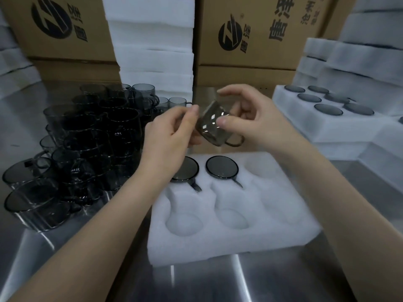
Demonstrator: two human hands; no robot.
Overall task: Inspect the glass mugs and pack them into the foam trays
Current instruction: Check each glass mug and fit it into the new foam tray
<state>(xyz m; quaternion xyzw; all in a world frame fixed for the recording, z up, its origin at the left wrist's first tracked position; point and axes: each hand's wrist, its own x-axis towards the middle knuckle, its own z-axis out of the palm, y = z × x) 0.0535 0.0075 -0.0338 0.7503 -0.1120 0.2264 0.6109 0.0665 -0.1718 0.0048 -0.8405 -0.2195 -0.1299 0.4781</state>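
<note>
Head view: left hand (170, 136) and right hand (250, 118) pinch tilted smoky glass mug (208, 127).

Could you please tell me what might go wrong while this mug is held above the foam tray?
1. The mug is tilted and held only by the fingertips of the left hand and right hand. It might slip and strike the two packed mugs or the foam tray below.
2. The stacked mugs crowd close on the left hand's side, so a sideways sweep could knock them over.
</note>
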